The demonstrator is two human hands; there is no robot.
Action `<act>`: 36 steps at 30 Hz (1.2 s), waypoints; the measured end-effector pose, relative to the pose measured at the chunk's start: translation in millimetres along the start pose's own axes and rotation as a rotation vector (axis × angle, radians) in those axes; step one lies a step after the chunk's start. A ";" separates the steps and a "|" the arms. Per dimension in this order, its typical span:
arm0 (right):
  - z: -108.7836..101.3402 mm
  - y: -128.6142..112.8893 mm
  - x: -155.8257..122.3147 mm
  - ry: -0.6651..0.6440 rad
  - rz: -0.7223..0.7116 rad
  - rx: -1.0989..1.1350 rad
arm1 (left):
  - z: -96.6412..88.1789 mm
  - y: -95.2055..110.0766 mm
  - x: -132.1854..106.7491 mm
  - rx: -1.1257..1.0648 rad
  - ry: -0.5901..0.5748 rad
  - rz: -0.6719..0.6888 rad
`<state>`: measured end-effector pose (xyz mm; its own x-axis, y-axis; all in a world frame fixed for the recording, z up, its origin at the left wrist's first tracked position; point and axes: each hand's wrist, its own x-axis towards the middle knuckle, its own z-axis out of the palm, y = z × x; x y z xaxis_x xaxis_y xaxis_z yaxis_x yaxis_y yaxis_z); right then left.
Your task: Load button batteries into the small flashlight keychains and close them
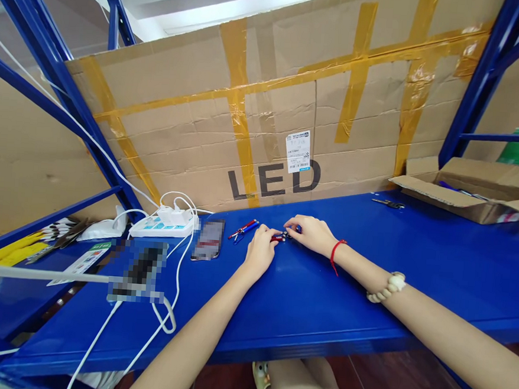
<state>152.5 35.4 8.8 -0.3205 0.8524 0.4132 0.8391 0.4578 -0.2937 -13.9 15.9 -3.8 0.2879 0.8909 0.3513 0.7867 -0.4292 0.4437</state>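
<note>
My left hand (261,251) is closed over a small red metallic piece (277,239), resting low at the blue tabletop. Just to its right, my right hand (312,235) pinches a small dark-blue piece (298,228) between its fingertips. Small silvery metal parts (285,235) show between the two hands; their exact kind is too small to make out. Left of my left hand lie slim red and blue sticks (244,229) with small metal fittings. My fingers hide much of both held pieces.
A phone (208,240) and a white power strip (163,226) with cables are at the left, near a blurred device (141,269). Keys (388,203) lie toward the back right, before an open cardboard box (473,191). A taped cardboard sheet (192,136) stands behind.
</note>
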 end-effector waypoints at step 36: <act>4.3 0.1 0.5 -0.016 -0.143 0.099 | -1.3 -2.9 3.8 -0.155 0.198 0.014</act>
<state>150.5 36.9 5.2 -0.4412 0.7803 0.4433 0.7370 0.5969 -0.3170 -15.8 20.3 -2.7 0.1737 0.8449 0.5059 0.6861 -0.4723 0.5533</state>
